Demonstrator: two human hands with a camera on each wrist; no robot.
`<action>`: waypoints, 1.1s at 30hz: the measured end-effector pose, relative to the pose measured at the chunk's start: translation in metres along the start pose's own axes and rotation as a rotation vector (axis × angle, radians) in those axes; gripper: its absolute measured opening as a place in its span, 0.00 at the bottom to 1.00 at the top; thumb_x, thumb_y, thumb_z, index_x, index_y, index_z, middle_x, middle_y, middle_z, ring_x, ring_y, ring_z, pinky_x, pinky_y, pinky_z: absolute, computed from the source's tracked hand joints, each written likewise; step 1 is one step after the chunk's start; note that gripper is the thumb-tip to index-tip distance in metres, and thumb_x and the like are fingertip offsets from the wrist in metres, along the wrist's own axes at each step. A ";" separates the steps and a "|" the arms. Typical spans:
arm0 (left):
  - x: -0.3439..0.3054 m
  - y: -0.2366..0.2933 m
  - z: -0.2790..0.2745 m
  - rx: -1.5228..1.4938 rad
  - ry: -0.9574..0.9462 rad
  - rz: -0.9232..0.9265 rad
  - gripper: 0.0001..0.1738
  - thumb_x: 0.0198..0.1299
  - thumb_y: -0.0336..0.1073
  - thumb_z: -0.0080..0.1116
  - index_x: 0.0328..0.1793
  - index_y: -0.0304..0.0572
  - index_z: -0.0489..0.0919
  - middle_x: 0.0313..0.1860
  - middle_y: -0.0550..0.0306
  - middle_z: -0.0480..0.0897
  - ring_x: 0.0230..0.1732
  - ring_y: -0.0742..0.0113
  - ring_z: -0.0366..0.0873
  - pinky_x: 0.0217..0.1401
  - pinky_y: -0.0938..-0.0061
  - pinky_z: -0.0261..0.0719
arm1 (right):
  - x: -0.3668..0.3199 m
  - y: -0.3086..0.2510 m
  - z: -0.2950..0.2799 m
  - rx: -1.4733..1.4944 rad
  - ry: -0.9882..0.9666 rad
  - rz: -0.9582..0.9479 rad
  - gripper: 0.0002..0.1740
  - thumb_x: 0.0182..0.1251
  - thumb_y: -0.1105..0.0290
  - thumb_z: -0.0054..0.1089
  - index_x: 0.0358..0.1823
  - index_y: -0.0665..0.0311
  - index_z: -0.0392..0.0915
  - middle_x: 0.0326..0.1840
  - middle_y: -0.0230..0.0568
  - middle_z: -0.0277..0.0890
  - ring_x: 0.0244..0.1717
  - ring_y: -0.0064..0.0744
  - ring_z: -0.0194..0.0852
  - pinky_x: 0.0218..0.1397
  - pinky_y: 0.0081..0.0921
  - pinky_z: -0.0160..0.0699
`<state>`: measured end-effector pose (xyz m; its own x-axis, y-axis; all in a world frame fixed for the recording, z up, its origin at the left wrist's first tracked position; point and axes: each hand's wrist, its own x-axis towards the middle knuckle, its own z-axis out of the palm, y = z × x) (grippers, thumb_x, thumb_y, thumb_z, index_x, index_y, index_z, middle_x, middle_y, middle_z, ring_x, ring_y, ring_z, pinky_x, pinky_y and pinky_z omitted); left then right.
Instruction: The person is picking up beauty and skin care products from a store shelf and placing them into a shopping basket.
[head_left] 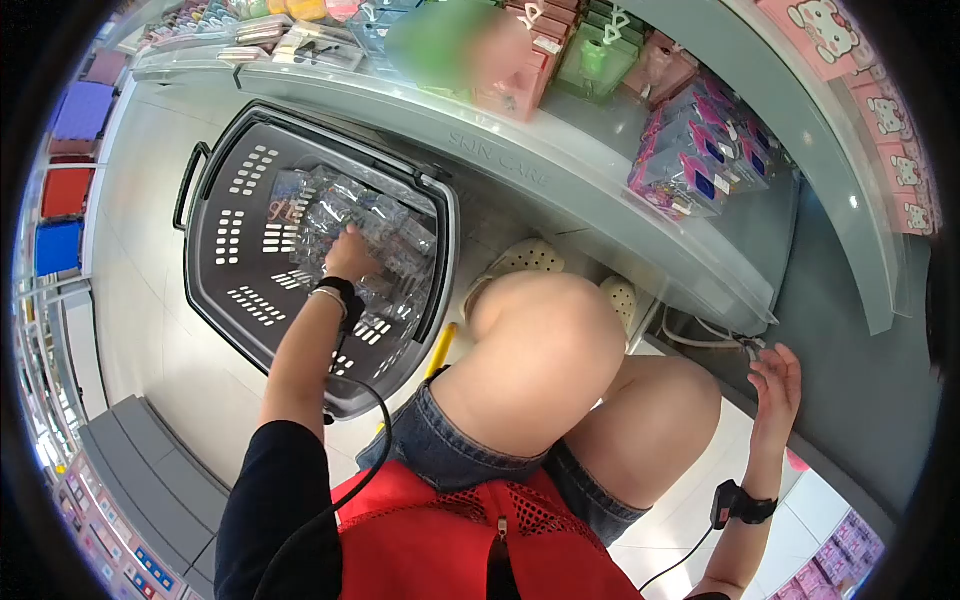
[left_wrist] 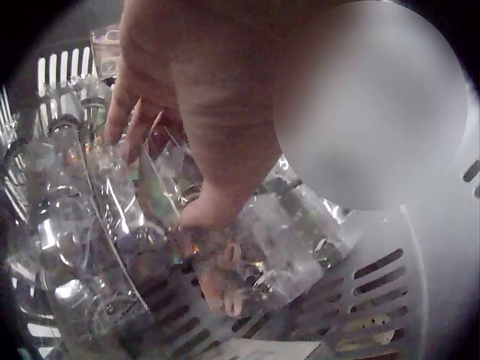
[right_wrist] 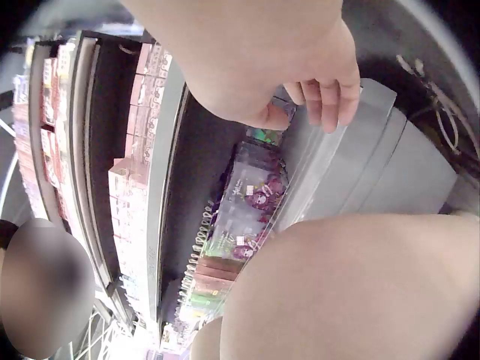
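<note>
The shelf (head_left: 500, 152) ran alongside the person, its purple packs (head_left: 690, 170) standing side by side in a row, probably so that each could be lifted out without upsetting the rest. On the floor (head_left: 150, 330) stood the basket (head_left: 225, 290), open side up, close to the bent knees (head_left: 560, 345); that spot seemed to suit a low reach, with its deep slotted walls keeping the loose load together. Its handle (head_left: 190, 185) lay outside the rim, leaving the mouth free

The left hand (head_left: 350, 258) was down inside the basket, palm side towards the clear packs (head_left: 400, 235), its thumb on one side and its fingers apart on the other. It touched them, but whether its grip had closed round one or merely pressed among them, I could not tell. The clear packs lay jumbled at odd angles, some overlapping, as if dropped in rather than stacked

The right hand (head_left: 775, 390) was near the shelf's edge, its grip released and holding nothing, fingers loosely bent, perhaps held out there for balance
</note>
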<state>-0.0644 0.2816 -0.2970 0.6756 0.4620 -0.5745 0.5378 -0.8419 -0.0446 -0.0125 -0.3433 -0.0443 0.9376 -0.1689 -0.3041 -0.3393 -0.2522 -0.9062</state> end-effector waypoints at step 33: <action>-0.245 0.118 -0.208 -1.483 -0.436 0.893 0.32 0.56 0.30 0.59 0.67 0.40 0.60 0.67 0.42 0.66 0.60 0.49 0.76 0.60 0.59 0.79 | -0.022 -0.080 0.090 0.017 -0.284 -0.059 0.20 0.65 0.66 0.60 0.56 0.68 0.73 0.47 0.38 0.79 0.48 0.27 0.77 0.52 0.28 0.75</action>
<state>-0.0611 0.1271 0.0084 0.9508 -0.2563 -0.1740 0.2441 0.2741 0.9302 0.0009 -0.2339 0.0082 0.9405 0.1194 -0.3182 -0.2842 -0.2368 -0.9291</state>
